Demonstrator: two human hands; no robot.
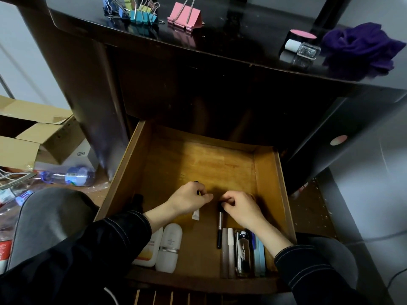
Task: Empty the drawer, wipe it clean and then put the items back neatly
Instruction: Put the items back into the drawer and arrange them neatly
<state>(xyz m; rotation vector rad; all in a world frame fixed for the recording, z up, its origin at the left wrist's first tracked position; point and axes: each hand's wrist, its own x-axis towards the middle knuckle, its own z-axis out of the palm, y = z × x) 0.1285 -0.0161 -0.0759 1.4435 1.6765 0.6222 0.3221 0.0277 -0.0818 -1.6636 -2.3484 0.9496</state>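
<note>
Down in drawer [284, 194], slim brush [219, 230] lengthwise, head under right hand [240, 208]

Dim room, dark wooden furniture

A glossy dark tabletop [220, 36] is catching faint reflections; cardboard boxes [33, 137] are sitting on the cluttered floor [312, 208] beside pale walls [26, 69].

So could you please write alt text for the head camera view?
Two hands work in an open wooden drawer: the left hand holds a small white tube, the right hand a black brush. Binder clips and a purple cloth sit on the dark desk above.
</note>
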